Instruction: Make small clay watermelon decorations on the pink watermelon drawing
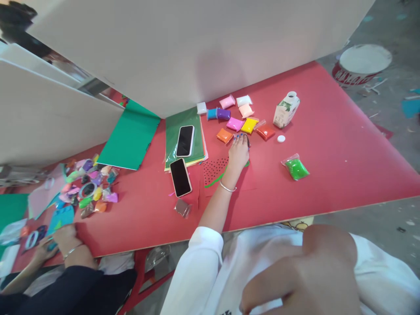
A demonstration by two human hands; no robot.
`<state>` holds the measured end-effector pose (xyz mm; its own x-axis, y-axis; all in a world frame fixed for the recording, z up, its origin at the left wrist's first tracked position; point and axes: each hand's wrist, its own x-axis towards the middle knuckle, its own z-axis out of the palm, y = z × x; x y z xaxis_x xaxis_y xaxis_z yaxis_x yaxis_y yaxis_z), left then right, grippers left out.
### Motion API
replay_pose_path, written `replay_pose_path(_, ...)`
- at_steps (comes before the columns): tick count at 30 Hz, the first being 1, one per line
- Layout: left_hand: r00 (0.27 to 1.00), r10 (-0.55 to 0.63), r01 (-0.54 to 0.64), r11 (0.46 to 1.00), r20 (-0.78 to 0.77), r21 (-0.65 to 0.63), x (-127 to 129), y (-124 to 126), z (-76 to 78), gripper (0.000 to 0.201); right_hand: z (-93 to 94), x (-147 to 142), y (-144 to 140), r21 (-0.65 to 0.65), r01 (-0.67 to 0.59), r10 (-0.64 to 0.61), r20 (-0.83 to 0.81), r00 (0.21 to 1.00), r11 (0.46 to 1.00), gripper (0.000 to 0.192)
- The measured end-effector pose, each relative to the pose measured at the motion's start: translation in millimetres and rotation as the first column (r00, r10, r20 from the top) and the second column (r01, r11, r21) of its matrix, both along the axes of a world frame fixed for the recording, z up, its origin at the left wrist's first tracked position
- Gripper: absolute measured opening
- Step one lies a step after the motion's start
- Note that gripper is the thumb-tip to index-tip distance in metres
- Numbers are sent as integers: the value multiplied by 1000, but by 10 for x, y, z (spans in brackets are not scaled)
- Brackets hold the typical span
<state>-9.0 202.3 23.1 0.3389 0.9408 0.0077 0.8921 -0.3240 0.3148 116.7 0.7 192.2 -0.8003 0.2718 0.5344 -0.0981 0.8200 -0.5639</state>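
Note:
My left hand (pixel 239 152), blue-nailed and with a silver bangle at the wrist, reaches across the red table. Its fingers are closed over a small dark clay packet (pixel 248 141), mostly hidden beneath them. Under the wrist lies a red sheet with a watermelon drawing (pixel 216 170), black-dotted with a green rind. Around the fingertips are orange (pixel 225 135), yellow (pixel 249 125), red (pixel 265 131) and pink (pixel 235 124) clay packets. Close to the camera, my right hand (pixel 302 275) is blurred, its fingers bent and apart, with nothing visible in them.
Two phones (pixel 185 141) lie left, one on green sheets (pixel 170 122). A carton (pixel 286 110), white cap (pixel 281 138) and green clay packet (pixel 295 167) are right; a brown packet (pixel 182 208) is near the front edge. Another person's hands (pixel 59 245) work at far left beside piled clay (pixel 95 183).

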Motion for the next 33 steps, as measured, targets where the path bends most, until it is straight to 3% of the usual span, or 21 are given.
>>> replay_pose_path(3, 980, 75, -71, 997, 183, -32, -28, 69, 28, 46, 17, -27, 73, 32, -80, 84, -125, 989, 996, 15)
replay_pose_path(5, 955, 117, -108, 993, 273, -47, -60, 119, 60, 40, 49, -59, 93, 42, -51, 58, -189, 980, 998, 8)
replay_pose_path(7, 935, 139, -131, 990, 326, -46, -107, 160, 102, 35, 35, -32, 121, 38, 54, -44, -216, 975, 998, 14)
replay_pose_path(9, 900, 169, -163, 985, 401, -49, -168, 176, 153, 30, -102, 90, 163, 6, 221, -218, -134, 967, 975, 16)
replay_pose_path(11, 852, 196, -192, 980, 486, -58, -241, 152, 209, 27, -399, 308, 212, -40, 487, -482, 97, 871, 872, 16)
replay_pose_path(13, 799, 208, -207, 976, 565, -67, -317, 82, 262, 28, -813, 579, 265, 55, 746, -725, 291, 624, 663, 20)
replay_pose_path(14, 753, 213, -207, 975, 622, -82, -352, 32, 286, 29, -1030, 712, 292, 132, 815, -792, 367, 488, 564, 25)
replay_pose_path(15, 682, 223, -202, 973, 697, -113, -382, -25, 307, 32, -1234, 832, 322, 197, 851, -829, 412, 378, 486, 29)
replay_pose_path(16, 552, 250, -188, 967, 796, -173, -407, -88, 326, 35, -1411, 927, 356, 240, 869, -848, 435, 303, 433, 32)
replay_pose_path(17, 402, 290, -164, 956, 869, -243, -425, -155, 343, 39, -1554, 990, 399, 260, 870, -851, 446, 277, 420, 33)
replay_pose_path(19, 124, 385, -121, 921, 915, -371, -442, -290, 374, 47, -1730, 1009, 523, 275, 846, -834, 464, 299, 456, 37)
replay_pose_path(20, 34, 424, -108, 902, 905, -418, -442, -356, 389, 48, -1769, 966, 611, 277, 837, -831, 458, 316, 471, 37)
replay_pose_path(21, -30, 455, -99, 885, 890, -456, -438, -419, 402, 49, -1786, 897, 717, 273, 821, -818, 459, 348, 502, 38)
replay_pose_path(23, -90, 507, -79, 854, 857, -514, -426, -534, 421, 49, -1777, 709, 968, 241, 786, -778, 468, 420, 569, 39)
replay_pose_path(25, -86, 546, -94, 829, 834, -552, -415, -635, 423, 50, -1738, 513, 1221, 194, 772, -755, 447, 480, 605, 39)
replay_pose_path(28, -19, 547, -189, 820, 837, -540, -402, -772, 395, 50, -1630, 288, 1447, 18, 872, -829, 322, 457, 488, 37)
replay_pose_path(29, 18, 535, -214, 827, 845, -519, -396, -817, 382, 49, -1583, 236, 1462, -114, 863, -818, 280, 503, 491, 36)
replay_pose_path(31, 125, 503, -209, 856, 855, -473, -380, -907, 359, 46, -1483, 156, 1416, -417, 717, -692, 243, 679, 558, 37)
replay_pose_path(33, 247, 460, -169, 887, 853, -430, -364, -992, 347, 42, -1399, 99, 1319, -587, 567, -521, 270, 810, 577, 41)
